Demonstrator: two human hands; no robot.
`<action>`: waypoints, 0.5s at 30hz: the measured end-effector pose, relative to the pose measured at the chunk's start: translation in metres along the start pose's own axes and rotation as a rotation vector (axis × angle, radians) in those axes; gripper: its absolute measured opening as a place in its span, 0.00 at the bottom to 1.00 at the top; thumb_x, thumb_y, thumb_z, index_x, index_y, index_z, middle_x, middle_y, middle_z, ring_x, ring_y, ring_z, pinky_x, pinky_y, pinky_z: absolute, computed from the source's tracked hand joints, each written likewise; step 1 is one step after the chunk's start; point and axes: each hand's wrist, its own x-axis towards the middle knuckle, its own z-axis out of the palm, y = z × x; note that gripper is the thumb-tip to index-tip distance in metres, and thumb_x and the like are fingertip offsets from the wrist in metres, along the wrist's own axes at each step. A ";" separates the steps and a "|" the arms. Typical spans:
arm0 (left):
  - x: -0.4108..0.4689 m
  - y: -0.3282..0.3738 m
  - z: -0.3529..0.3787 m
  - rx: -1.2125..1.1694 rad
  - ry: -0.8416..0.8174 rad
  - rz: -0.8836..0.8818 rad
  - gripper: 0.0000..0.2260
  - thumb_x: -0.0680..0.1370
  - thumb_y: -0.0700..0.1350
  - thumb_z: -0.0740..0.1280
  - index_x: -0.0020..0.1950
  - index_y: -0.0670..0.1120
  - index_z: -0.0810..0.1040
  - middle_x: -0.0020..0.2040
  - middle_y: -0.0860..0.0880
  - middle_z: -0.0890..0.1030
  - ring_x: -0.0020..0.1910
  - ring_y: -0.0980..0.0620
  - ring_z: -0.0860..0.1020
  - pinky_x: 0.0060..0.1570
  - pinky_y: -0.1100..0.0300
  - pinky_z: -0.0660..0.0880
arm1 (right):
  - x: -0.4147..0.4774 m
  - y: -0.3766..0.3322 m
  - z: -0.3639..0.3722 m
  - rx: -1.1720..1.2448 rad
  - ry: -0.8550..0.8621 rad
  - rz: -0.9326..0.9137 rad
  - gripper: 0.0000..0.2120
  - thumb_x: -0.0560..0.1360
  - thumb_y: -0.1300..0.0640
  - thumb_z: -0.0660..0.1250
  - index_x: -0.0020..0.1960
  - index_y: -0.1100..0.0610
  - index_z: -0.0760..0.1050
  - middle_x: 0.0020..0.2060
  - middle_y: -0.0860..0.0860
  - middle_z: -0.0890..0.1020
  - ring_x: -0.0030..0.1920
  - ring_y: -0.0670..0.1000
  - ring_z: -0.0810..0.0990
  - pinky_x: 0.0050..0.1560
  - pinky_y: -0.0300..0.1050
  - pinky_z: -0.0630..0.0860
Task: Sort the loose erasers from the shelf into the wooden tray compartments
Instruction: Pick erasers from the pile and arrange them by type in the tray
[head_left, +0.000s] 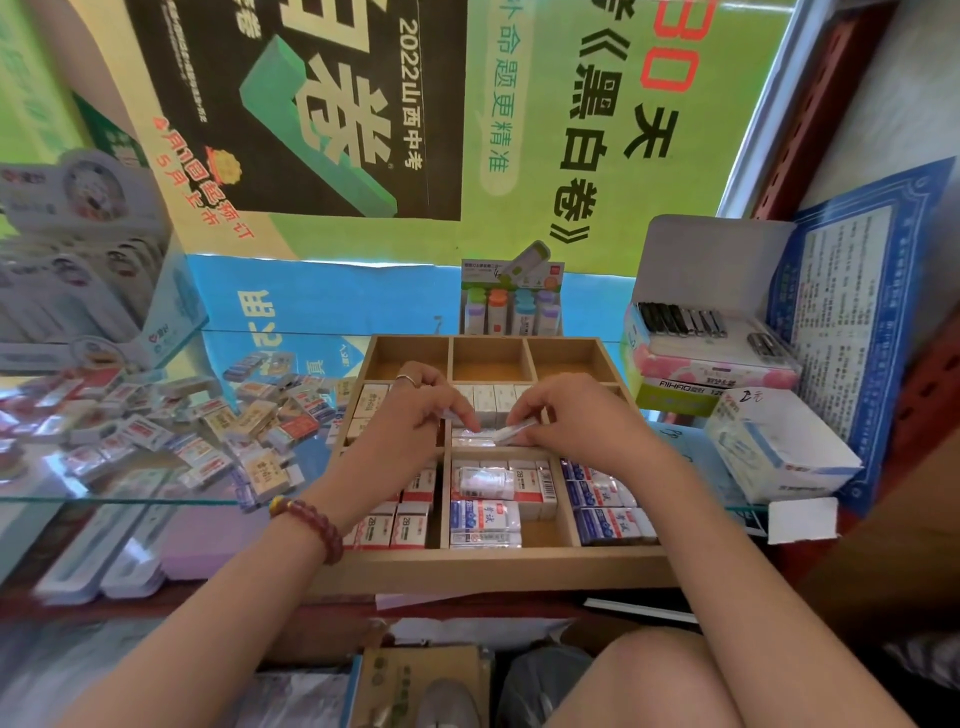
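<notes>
Both hands over the tray's (493, 566) middle compartment. Right hand (576, 421) pinches a clear-wrapped eraser (511, 432) between thumb and fingertips, just above the erasers already packed there. Left hand (415, 410) is curled with fingertips at the eraser's other end, grip not discernible. Loose pile (208, 431) on the glass shelf (130, 500), left of tray.

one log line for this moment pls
phase: placing | right hand: pinches wrapped eraser over wooden tray middle compartment | left hand: fingers curled beside it, hold unclear | loose erasers: piled on shelf
</notes>
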 end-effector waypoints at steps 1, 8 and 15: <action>-0.002 0.002 -0.001 0.006 -0.033 0.010 0.21 0.74 0.28 0.59 0.40 0.53 0.80 0.49 0.51 0.68 0.46 0.55 0.70 0.40 0.75 0.67 | 0.000 -0.002 0.000 -0.041 -0.002 0.004 0.08 0.74 0.53 0.69 0.52 0.46 0.81 0.48 0.42 0.78 0.45 0.43 0.74 0.43 0.39 0.73; -0.010 0.005 -0.004 0.229 -0.333 0.001 0.13 0.65 0.57 0.75 0.47 0.60 0.78 0.54 0.59 0.62 0.55 0.58 0.65 0.56 0.62 0.65 | -0.003 0.000 -0.001 -0.038 -0.067 -0.009 0.08 0.76 0.55 0.66 0.54 0.48 0.79 0.50 0.44 0.80 0.47 0.42 0.76 0.46 0.38 0.74; -0.008 0.005 -0.007 0.232 -0.304 0.018 0.09 0.67 0.52 0.76 0.43 0.59 0.77 0.52 0.64 0.62 0.51 0.64 0.68 0.43 0.77 0.65 | -0.005 0.000 0.001 -0.061 -0.116 -0.012 0.08 0.78 0.57 0.62 0.53 0.50 0.78 0.50 0.46 0.80 0.47 0.44 0.77 0.46 0.39 0.76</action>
